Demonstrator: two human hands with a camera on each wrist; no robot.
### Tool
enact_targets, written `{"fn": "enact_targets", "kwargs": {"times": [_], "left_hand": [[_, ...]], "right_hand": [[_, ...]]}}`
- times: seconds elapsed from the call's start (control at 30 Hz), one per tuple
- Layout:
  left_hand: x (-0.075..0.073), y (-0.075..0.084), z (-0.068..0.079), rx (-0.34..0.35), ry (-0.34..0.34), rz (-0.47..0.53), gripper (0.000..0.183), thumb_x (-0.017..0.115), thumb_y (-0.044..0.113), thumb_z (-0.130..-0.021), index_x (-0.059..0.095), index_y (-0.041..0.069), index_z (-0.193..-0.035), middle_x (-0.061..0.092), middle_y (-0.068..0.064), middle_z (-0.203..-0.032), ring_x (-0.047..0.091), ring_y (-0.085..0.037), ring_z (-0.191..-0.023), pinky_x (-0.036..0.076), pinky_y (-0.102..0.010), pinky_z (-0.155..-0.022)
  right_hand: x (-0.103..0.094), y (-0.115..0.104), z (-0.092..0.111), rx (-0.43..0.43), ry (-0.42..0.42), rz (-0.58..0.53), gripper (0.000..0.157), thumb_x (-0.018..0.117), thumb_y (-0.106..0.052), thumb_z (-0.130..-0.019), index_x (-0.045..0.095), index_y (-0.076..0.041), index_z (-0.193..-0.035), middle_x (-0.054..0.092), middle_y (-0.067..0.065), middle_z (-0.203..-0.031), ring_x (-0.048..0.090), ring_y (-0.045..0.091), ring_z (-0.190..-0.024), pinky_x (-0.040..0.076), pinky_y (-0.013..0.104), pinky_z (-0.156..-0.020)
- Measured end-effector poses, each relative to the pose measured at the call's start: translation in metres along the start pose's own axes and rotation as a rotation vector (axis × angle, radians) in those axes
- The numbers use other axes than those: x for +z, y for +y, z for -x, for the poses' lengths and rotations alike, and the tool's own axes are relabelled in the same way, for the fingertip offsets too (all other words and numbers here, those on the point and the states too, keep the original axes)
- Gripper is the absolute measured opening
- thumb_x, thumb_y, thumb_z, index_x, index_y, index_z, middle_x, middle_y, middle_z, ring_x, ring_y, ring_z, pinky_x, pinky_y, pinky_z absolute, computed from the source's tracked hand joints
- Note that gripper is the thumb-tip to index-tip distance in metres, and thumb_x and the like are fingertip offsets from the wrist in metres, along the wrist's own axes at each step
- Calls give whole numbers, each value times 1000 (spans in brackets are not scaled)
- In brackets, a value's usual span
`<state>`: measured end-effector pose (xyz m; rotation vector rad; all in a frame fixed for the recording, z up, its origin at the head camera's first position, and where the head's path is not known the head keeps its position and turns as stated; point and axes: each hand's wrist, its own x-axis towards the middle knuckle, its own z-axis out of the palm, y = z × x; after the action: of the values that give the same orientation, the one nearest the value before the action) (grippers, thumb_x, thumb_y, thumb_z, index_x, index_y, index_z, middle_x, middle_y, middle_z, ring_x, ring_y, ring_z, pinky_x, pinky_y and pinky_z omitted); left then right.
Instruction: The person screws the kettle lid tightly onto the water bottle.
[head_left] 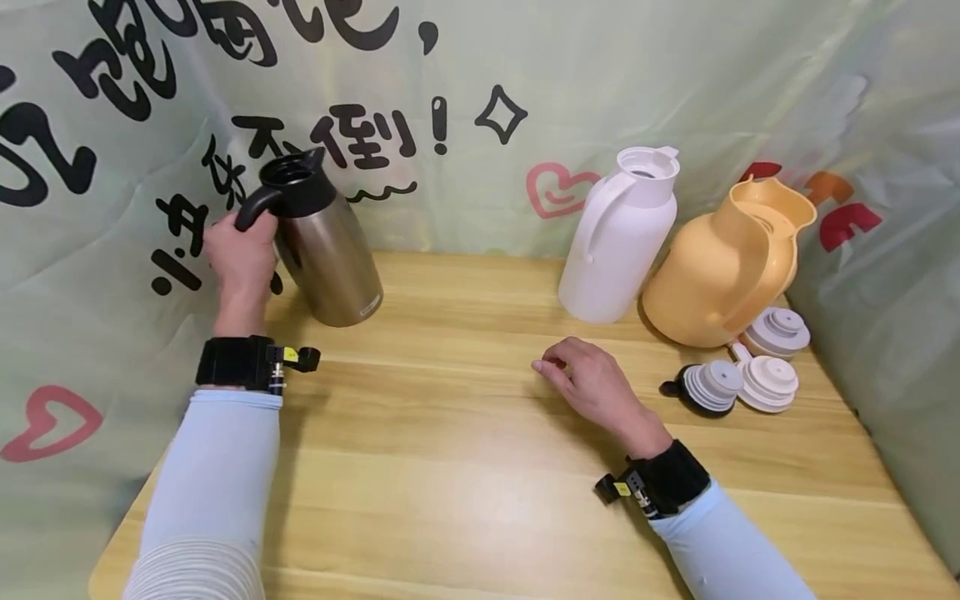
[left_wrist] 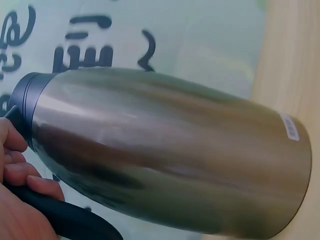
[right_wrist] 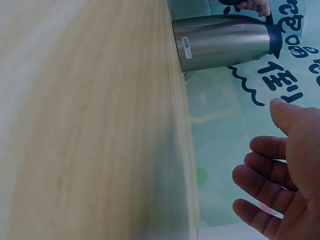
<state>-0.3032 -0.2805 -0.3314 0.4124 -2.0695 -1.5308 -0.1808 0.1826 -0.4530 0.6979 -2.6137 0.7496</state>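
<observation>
My left hand [head_left: 242, 257] grips the black handle of a brownish metal thermos jug [head_left: 333, 254] at the back left of the table. In the left wrist view the fingers curl round that handle [left_wrist: 75, 220], beside the jug's body [left_wrist: 170, 155]. The jug's black top is uncovered, and its base is at the tabletop. Over the middle right of the table hovers my right hand [head_left: 588, 387], fingers loosely bent and holding nothing. The right wrist view shows this hand [right_wrist: 285, 175] with its fingers apart, the metal jug [right_wrist: 225, 42] beyond it.
A white thermos jug [head_left: 618, 242] and an orange one [head_left: 720, 267] stand uncovered at the back right. Near them lie a black-rimmed stopper [head_left: 708, 389], a white stopper [head_left: 771, 385] and a grey-and-orange stopper [head_left: 777, 332]. A printed cloth [head_left: 450, 217] hangs behind the wooden table [head_left: 450, 467].
</observation>
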Motion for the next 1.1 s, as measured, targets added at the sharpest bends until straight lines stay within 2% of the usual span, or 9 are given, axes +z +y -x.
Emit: {"fn": "enact_targets", "kwargs": {"times": [0.2, 0.33, 0.6, 0.7, 0.87, 1.1], "left_hand": [[13, 3, 25, -6, -69, 71, 26, 62, 20, -83, 49, 10, -63, 40, 6, -50, 40, -12, -41, 30, -23, -38], [24, 8, 48, -12, -108, 88, 20, 62, 18, -83, 52, 9, -67, 42, 6, -51, 44, -12, -41, 32, -24, -36], [51, 27, 111, 24, -135, 12, 24, 65, 26, -81, 56, 8, -68, 42, 4, -52, 43, -15, -42, 33, -26, -38], [62, 37, 138, 36, -171, 18, 26, 67, 30, -80, 58, 9, -68, 44, 1, -53, 42, -17, -43, 32, -28, -38], [71, 52, 173, 38, -305, 94, 35, 70, 35, -82, 55, 7, -68, 46, -4, -56, 40, -20, -42, 31, -28, -36], [65, 68, 202, -27, -525, 142, 44, 70, 45, -84, 52, 7, -71, 42, -2, -55, 40, -19, -46, 30, -29, -38]], "right_hand": [[2, -1, 0, -3, -9, 1, 28, 59, -43, -94, 67, -17, -93, 65, -3, -88, 59, 10, -75, 50, 34, -65], [1, -1, 0, -5, -10, 7, 27, 61, -42, -94, 67, -16, -92, 64, -3, -87, 58, 11, -73, 50, 34, -63], [-4, -4, 3, -11, -6, 21, 24, 62, -41, -94, 67, -18, -89, 63, -4, -85, 58, 10, -73, 49, 34, -63], [-7, -4, 5, -3, 9, 22, 22, 63, -38, -93, 67, -18, -88, 63, -4, -84, 57, 10, -72, 49, 34, -63], [-11, -2, 7, 3, 19, 17, 20, 62, -37, -94, 67, -18, -89, 63, -5, -85, 59, 10, -74, 51, 35, -64], [-15, 0, 6, 4, 27, 29, 20, 61, -37, -94, 67, -18, -90, 64, -4, -87, 60, 12, -75, 51, 36, -64]]}}
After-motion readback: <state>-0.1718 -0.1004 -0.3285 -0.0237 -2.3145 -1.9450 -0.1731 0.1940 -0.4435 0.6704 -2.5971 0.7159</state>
